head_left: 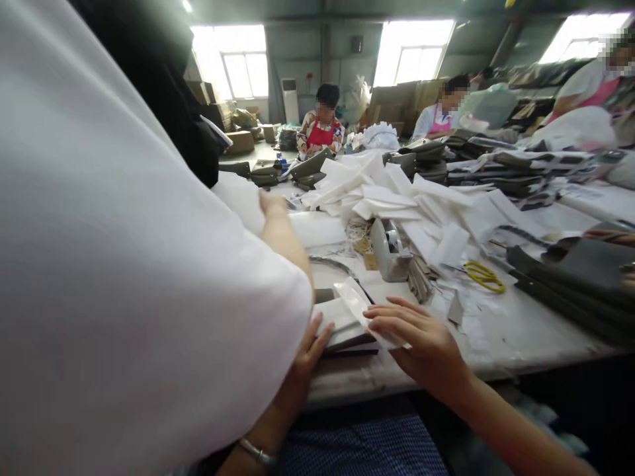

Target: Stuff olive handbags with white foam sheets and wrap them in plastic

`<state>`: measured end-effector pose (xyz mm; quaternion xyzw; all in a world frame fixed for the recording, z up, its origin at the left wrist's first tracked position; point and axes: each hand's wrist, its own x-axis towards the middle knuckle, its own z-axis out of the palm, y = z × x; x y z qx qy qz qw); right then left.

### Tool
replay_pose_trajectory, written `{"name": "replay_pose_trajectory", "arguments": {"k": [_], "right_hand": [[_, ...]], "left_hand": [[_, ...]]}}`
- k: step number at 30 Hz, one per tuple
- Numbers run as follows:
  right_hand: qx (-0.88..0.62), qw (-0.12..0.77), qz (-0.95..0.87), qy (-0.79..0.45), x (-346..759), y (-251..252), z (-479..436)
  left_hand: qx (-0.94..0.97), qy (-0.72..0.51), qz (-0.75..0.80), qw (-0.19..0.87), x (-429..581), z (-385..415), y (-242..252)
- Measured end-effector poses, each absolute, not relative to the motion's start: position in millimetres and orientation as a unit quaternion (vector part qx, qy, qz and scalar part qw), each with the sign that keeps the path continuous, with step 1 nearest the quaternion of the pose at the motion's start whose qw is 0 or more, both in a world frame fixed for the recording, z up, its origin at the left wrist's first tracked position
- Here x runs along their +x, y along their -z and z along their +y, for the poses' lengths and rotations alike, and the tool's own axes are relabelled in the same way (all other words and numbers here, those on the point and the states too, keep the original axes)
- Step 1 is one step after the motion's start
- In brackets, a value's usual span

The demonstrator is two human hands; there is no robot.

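Observation:
My left hand (308, 349) lies with fingers stretched over the near-left corner of a flat dark-grey piece (347, 340) at the table's edge, partly hidden by a co-worker's white sleeve. Pale sheet material (337, 317) covers the top of that piece. My right hand (424, 340) grips a thin, glossy white sheet (356, 301) between thumb and fingers, holding it tilted above the right end of the piece. A dark curved strap (342, 266) runs just behind.
A co-worker's white sleeve (149, 297) blocks the left side; their hand (272, 205) reaches across. Beyond my hands are a tape dispenser (391, 254), yellow-handled scissors (483, 276) and a heap of white sheets (391, 192). Dark-grey pieces (575, 291) lie right. Several people sit farther back.

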<state>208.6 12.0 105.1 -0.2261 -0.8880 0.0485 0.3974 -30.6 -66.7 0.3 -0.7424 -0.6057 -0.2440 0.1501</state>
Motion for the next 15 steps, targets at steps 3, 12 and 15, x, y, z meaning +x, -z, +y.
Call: {"name": "replay_pose_trajectory", "arguments": {"k": [3,12,15], "right_hand": [[-0.191,0.414,-0.876,-0.156,196,-105,13],[-0.122,0.308,-0.921,-0.204,202,-58,1],[-0.098,0.269,-0.941,-0.183,211,-50,-8]], "left_hand": [[-0.763,0.197,-0.591,0.175,-30,-64,-3],[-0.771,0.177,-0.592,0.154,-32,-63,-9],[-0.769,0.178,-0.597,0.142,-31,-62,-11]]}}
